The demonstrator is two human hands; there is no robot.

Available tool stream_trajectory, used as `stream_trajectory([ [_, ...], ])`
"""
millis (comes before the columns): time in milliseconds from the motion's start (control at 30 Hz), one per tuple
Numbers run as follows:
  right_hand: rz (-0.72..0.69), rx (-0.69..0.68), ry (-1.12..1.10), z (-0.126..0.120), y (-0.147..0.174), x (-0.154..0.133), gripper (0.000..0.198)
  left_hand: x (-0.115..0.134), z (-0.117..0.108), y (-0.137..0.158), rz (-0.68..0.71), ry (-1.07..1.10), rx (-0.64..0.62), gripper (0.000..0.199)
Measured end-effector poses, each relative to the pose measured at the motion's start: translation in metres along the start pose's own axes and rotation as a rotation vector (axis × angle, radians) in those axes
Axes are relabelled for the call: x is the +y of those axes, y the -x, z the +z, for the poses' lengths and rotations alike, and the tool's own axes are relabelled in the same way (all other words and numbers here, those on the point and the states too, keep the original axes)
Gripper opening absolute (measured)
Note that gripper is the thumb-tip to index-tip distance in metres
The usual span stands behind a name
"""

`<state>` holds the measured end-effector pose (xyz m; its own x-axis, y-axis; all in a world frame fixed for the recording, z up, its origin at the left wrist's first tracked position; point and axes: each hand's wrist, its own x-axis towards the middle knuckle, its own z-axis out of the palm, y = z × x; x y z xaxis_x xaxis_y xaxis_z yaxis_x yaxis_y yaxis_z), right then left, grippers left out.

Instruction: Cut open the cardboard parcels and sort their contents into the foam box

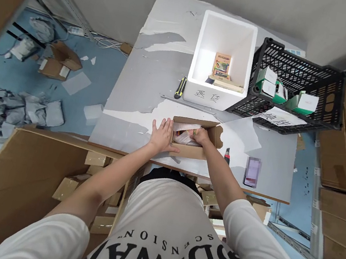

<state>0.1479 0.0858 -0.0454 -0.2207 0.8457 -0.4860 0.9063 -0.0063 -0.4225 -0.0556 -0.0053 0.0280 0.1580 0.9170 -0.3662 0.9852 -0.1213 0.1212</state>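
A small open cardboard box (189, 152) sits near the front edge of the table. My left hand (160, 136) lies against its left end, fingers stretched and spread. My right hand (201, 136) reaches inside from the right, its fingers curled at a small orange, patterned item (194, 132) that is partly covered. White, translucent wrapping (184, 138) fills the space around that item. The tips of my right fingers are hidden in the box.
Behind stands a white foam box (201, 94) with several orange packs. Beside it, a black crate (327, 101) holds green-white cartons. A yellow-black box cutter (181, 87), a red-black cutter (227, 156), a phone (252, 172) and paper (243, 130) lie on the table (144, 80).
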Motion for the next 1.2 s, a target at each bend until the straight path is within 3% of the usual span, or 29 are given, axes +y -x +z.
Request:
stream_trajectory([
  [133, -0.024, -0.052, -0.008, -0.016, 0.013, -0.007, 0.032, -0.002, -0.001, -0.001, -0.001, 0.003, -0.006, 0.119],
  [233, -0.162, -0.042, 0.015, -0.036, 0.029, -0.012, 0.037, -0.003, -0.001, -0.003, 0.000, 0.001, -0.011, 0.119],
  [400, -0.454, 0.056, 0.053, -0.074, 0.062, -0.024, 0.028, -0.003, -0.007, -0.009, -0.018, -0.006, -0.049, 0.123],
  [567, -0.541, 0.196, -0.003, -0.122, 0.097, -0.043, 0.028, -0.003, -0.026, -0.011, -0.015, 0.058, -0.026, 0.123],
  [667, -0.564, 0.250, -0.047, -0.158, 0.117, -0.051, 0.034, -0.004, -0.042, -0.004, 0.005, 0.209, 0.063, 0.118],
  [733, -0.580, 0.232, -0.076, -0.183, 0.131, -0.054, 0.036, -0.004, -0.057, 0.004, 0.005, 0.384, 0.209, 0.116],
  [800, -0.594, 0.192, -0.124, -0.204, 0.144, -0.055, 0.037, 0.000, -0.075, 0.013, 0.038, 0.633, 0.389, 0.115],
  [867, -0.606, 0.154, -0.217, -0.217, 0.154, -0.055, 0.038, 0.009, -0.092, 0.024, 0.142, 0.941, 0.460, 0.111],
  [900, -0.609, 0.142, -0.281, -0.219, 0.158, -0.054, 0.039, 0.015, -0.098, 0.029, 0.209, 1.098, 0.425, 0.109],
  [1000, -0.586, 0.162, -0.519, -0.209, 0.162, -0.052, 0.043, 0.040, -0.105, 0.044, 0.335, 1.442, 0.165, 0.087],
  [1100, -0.487, 0.230, -0.750, -0.178, 0.162, -0.045, 0.051, 0.060, -0.090, 0.055, 0.281, 1.650, 0.021, 0.058],
  [1200, -0.373, 0.235, -0.923, -0.144, 0.164, -0.031, 0.064, 0.067, -0.066, 0.061, 0.196, 1.818, 0.004, 0.049],
])
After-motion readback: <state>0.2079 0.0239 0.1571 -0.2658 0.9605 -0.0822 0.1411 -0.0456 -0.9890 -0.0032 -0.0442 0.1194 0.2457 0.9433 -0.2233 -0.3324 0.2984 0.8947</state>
